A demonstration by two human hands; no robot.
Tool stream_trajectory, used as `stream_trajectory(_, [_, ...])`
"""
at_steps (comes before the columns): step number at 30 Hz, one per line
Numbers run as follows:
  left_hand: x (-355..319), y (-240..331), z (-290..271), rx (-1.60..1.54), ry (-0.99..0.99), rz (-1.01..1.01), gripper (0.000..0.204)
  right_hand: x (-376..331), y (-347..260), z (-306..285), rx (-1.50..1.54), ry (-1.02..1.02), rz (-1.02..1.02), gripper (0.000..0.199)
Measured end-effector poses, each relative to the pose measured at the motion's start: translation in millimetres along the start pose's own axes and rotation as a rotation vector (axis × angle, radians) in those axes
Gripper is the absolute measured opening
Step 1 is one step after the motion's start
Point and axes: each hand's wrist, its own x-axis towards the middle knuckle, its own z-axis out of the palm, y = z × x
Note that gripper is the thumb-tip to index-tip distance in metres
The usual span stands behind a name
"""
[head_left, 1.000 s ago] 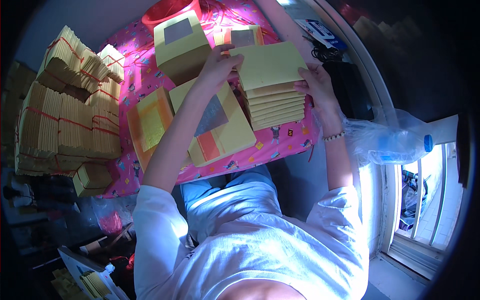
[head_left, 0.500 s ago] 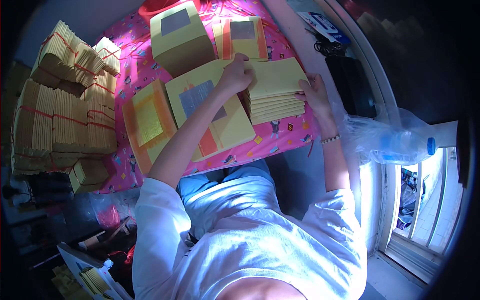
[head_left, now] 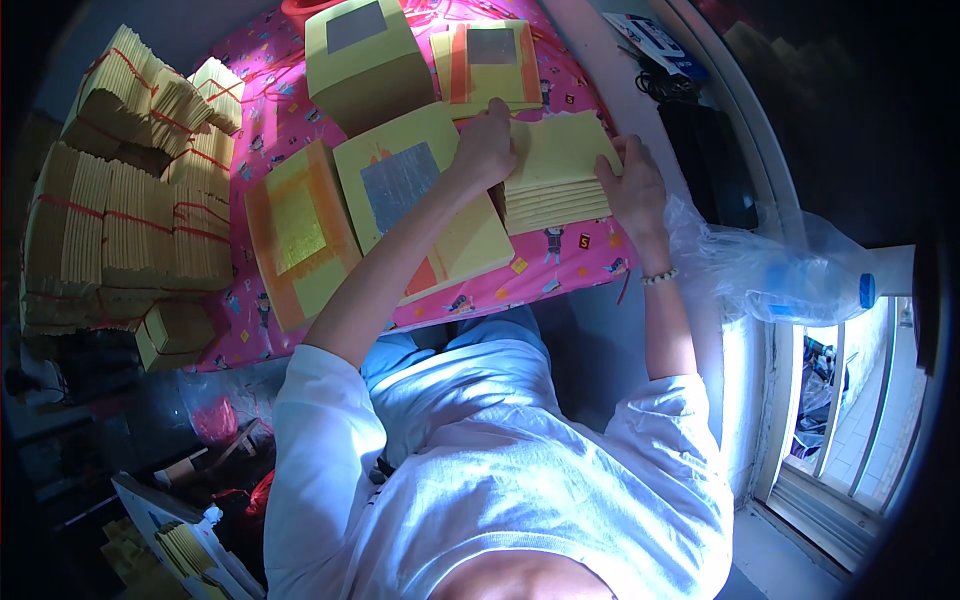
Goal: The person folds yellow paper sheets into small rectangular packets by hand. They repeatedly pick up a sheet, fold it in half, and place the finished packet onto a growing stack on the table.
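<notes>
A stack of folded yellow joss paper (head_left: 560, 150) lies at the right of the table, its folded edges layered toward me. My left hand (head_left: 487, 150) is closed at the stack's far left corner. On the opposite side, my right hand (head_left: 635, 185) grips the right edge, thumb against the top; a bead bracelet circles that wrist. Left of the stack lies a pile of yellow sheets with a silver square (head_left: 400, 185), partly covered by my left forearm. Further left is a pile with a gold square and orange bands (head_left: 302, 235).
A tall paper block (head_left: 365, 65) and a smaller silver-square pile (head_left: 490, 65) stand behind. Red-tied paper bundles (head_left: 130, 220) crowd the left side. A bottle in clear plastic (head_left: 810, 285) sits at the right. The table has a pink patterned cover (head_left: 480, 300).
The folded layers of the stack look more even and pressed together. My right hand has shifted slightly up along its right edge. My left hand stays at the far left corner.
</notes>
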Motion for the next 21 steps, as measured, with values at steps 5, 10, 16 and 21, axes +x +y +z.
stream_trajectory(5, [-2, 2, 7, 0.059, 0.05, 0.015, 0.041, 5, -19, -12, -0.086, 0.08, -0.2, 0.032])
stream_trajectory(10, [-6, 8, 5, 0.064, 0.009, -0.013, 0.045, 6, -27, 9, -0.279, -0.019, -0.385, 0.046])
stream_trajectory(16, [-13, 9, 24, 0.315, 0.112, 0.026, 0.039, -8, -7, 36, -0.2, -0.27, -0.262, 0.059])
stream_trajectory(21, [-19, 11, 24, 0.525, 0.382, 0.247, 0.04, -11, -5, 40, -0.203, -0.241, -0.265, 0.059])
